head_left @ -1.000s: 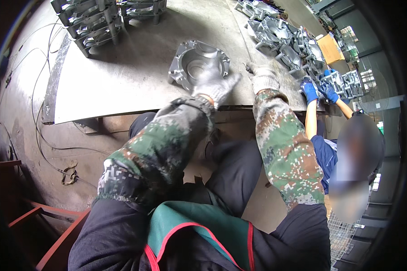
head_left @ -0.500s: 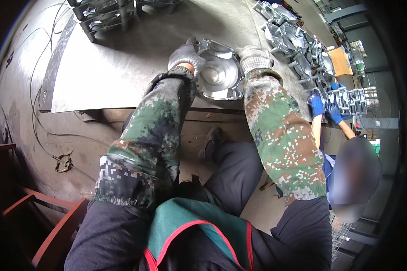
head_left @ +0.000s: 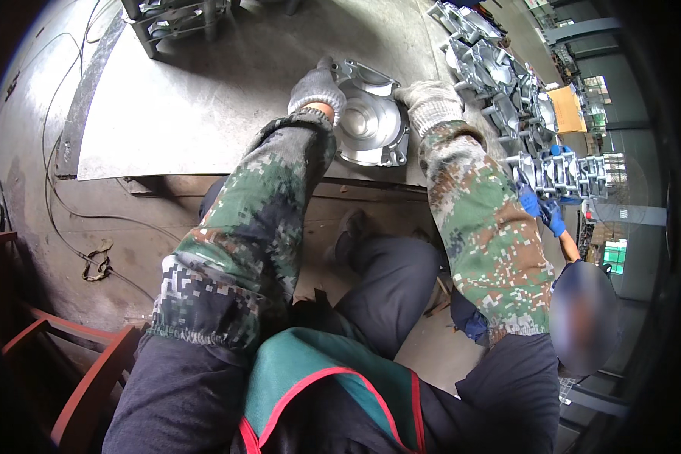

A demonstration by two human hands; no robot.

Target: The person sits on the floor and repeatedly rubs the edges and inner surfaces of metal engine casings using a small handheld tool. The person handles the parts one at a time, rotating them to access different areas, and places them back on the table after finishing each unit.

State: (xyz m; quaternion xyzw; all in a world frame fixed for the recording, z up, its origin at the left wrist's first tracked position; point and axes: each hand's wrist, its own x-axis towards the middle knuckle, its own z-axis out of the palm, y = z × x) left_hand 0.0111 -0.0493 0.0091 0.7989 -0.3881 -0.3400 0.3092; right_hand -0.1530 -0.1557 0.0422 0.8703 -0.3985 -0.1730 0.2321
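A silvery cast metal housing [head_left: 371,117] with a round stepped recess lies near the front edge of the metal-topped table [head_left: 166,129]. My left hand [head_left: 315,89], in a grey knit glove, is closed at the casting's left side, one finger reaching toward its upper corner. On the opposite side, my right hand [head_left: 431,102], gloved alike, has its fingers curled at the upper right edge. The fingertips of both hands are partly hidden by the gloves and the casting.
Stacked metal castings [head_left: 178,23] stand at the far left. More castings [head_left: 499,76] are heaped along the right, beside a cardboard piece [head_left: 567,108]. A co-worker's blue-gloved hands [head_left: 541,208] are near a row of castings [head_left: 560,175]. Cables [head_left: 53,166] trail across the floor at left.
My right hand has shifted slightly right, its wrist a little farther from the casting. The co-worker's hands have moved lower in the view. The casting has stayed nearly in place.
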